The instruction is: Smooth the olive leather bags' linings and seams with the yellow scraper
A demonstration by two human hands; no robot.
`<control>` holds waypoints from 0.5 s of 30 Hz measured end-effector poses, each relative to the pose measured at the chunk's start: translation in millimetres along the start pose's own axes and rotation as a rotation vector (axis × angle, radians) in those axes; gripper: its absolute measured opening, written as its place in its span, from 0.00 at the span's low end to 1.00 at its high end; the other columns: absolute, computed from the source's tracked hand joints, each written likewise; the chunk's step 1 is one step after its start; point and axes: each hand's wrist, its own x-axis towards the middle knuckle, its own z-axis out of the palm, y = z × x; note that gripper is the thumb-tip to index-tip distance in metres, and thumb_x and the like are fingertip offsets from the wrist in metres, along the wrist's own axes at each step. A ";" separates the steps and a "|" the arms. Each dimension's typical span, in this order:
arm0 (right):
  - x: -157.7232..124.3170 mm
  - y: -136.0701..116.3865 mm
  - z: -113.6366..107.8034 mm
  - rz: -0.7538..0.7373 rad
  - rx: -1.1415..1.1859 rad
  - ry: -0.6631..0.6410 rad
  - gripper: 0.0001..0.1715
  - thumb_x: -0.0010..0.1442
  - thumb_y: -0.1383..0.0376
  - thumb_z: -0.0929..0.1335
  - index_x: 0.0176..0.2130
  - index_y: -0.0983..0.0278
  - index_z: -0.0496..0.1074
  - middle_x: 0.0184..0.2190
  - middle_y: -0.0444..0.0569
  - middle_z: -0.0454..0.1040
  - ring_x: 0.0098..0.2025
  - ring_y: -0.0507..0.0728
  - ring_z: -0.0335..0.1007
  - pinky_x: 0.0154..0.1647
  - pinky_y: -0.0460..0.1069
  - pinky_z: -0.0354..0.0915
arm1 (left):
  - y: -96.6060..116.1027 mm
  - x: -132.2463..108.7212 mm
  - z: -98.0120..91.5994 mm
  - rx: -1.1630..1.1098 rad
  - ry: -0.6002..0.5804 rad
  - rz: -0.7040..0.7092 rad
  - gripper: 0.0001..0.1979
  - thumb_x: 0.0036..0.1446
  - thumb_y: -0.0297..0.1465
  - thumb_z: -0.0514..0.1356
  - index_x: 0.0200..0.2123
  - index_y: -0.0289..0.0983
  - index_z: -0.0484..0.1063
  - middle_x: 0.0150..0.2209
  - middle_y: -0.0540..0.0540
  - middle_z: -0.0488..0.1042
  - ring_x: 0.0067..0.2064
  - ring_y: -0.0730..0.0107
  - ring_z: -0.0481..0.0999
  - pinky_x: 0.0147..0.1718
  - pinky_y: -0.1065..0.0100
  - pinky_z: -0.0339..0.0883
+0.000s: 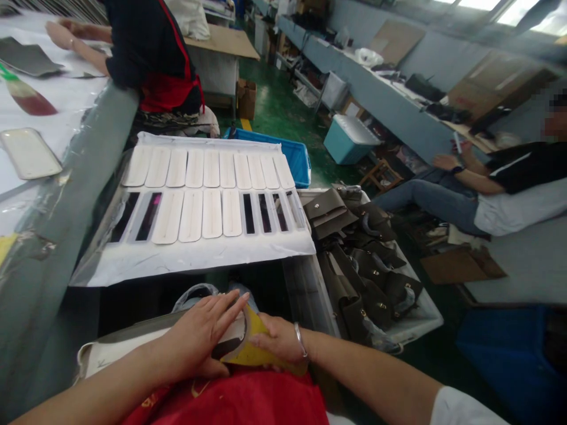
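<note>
My left hand [201,336] lies flat, fingers stretched out, on a pale strap-shaped piece [233,339] in my lap. My right hand [277,341] pinches a yellow backing sheet [254,348] at the end of that piece, with a bracelet on its wrist. Just beyond my hands stands a white tray [208,257] carrying rows of cream oblong pieces [201,212]; some slots show dark and bare.
A bin [420,319] of dark olive bags sits to the right. A long grey table [66,195] runs along the left, with a person in a red apron at its far end. Another person sits at the far right. Blue crates stand on the green floor.
</note>
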 end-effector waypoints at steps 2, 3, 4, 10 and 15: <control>2.3 5.9 5.0 -0.065 -0.063 0.072 0.25 0.57 0.54 0.61 0.49 0.66 0.59 0.34 0.49 0.72 0.31 0.54 0.70 0.32 0.49 0.66 | -2.6 0.3 2.2 -0.017 0.012 -0.001 0.63 0.32 0.52 0.64 0.63 0.37 0.29 0.63 0.35 0.45 0.61 0.49 0.50 0.57 0.54 0.47; 3.6 9.0 7.5 -0.104 -0.108 0.124 0.25 0.56 0.54 0.62 0.49 0.66 0.60 0.39 0.51 0.72 0.37 0.55 0.70 0.37 0.50 0.66 | -3.5 0.6 3.5 -0.022 0.026 -0.009 0.62 0.33 0.54 0.63 0.63 0.36 0.31 0.63 0.34 0.45 0.61 0.48 0.51 0.57 0.53 0.47; 5.0 12.1 10.2 -0.127 -0.140 0.165 0.26 0.55 0.55 0.62 0.49 0.66 0.61 0.42 0.52 0.71 0.41 0.57 0.69 0.41 0.50 0.65 | -4.3 1.1 4.6 -0.026 0.036 -0.015 0.61 0.34 0.55 0.62 0.63 0.35 0.33 0.63 0.33 0.47 0.61 0.48 0.51 0.57 0.53 0.47; 9.8 23.0 26.4 -0.114 -0.081 0.302 0.27 0.55 0.54 0.61 0.49 0.68 0.61 0.44 0.54 0.70 0.44 0.58 0.67 0.44 0.52 0.63 | -8.2 5.7 3.8 -0.057 -0.006 -0.009 0.52 0.40 0.53 0.60 0.62 0.33 0.43 0.61 0.32 0.50 0.60 0.48 0.53 0.56 0.53 0.48; 13.3 24.3 33.6 -0.069 -0.022 0.332 0.27 0.53 0.55 0.61 0.48 0.68 0.59 0.43 0.57 0.70 0.43 0.59 0.68 0.42 0.53 0.65 | -9.1 12.5 -5.2 -0.111 -0.072 -0.022 0.48 0.42 0.50 0.61 0.61 0.32 0.47 0.61 0.30 0.51 0.59 0.47 0.54 0.55 0.52 0.51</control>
